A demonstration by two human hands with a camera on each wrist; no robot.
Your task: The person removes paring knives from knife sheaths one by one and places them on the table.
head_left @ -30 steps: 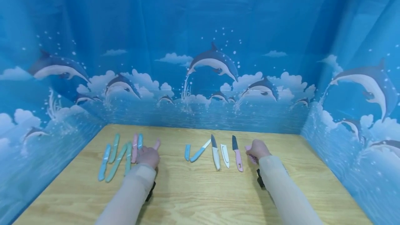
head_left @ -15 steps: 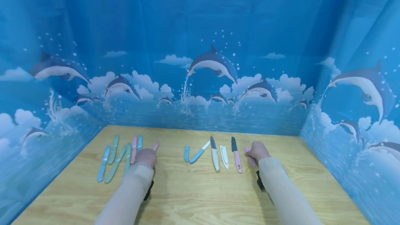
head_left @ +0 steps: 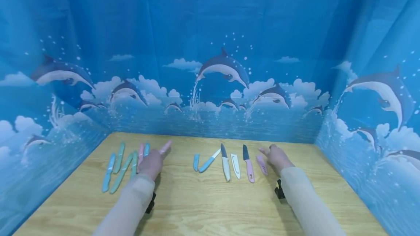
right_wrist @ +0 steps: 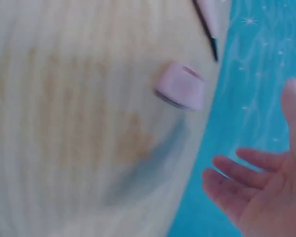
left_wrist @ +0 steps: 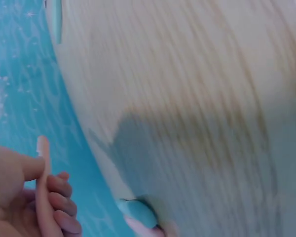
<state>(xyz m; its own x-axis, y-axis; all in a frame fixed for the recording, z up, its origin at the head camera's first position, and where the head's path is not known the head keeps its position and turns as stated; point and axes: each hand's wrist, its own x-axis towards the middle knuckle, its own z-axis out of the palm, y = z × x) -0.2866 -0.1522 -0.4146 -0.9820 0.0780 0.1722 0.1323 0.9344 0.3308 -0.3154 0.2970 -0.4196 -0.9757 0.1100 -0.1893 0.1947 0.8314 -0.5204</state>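
Observation:
In the head view my left hand [head_left: 151, 162] is over the left group of knives, a slim pink knife [head_left: 166, 147] jutting up from it. Thumb and curled fingers wrap this pink knife [left_wrist: 44, 197] in the left wrist view; its lower part is hidden. Spread and relaxed, my right hand [head_left: 278, 157] is just right of a pink sheath [head_left: 261, 164] lying on the table. The right wrist view has the same pink sheath [right_wrist: 181, 86] apart from the right hand [right_wrist: 259, 190]. Left of it lies a bare dark-bladed knife with a pink handle [head_left: 249, 170].
A white-handled knife [head_left: 225, 166], a white sheath [head_left: 235, 165], a blue-handled knife [head_left: 206, 164] and a blue sheath [head_left: 195, 162] lie mid-table. Several blue, green and pink knives, among them a light blue one [head_left: 108, 174], lie at left. A dolphin-print curtain [head_left: 210, 115] borders the wooden table.
My right hand has let go of the pink sheath and drawn slightly right, its fingers opening. My left hand has shifted a little left and nearer, and the pink knife in it stands higher.

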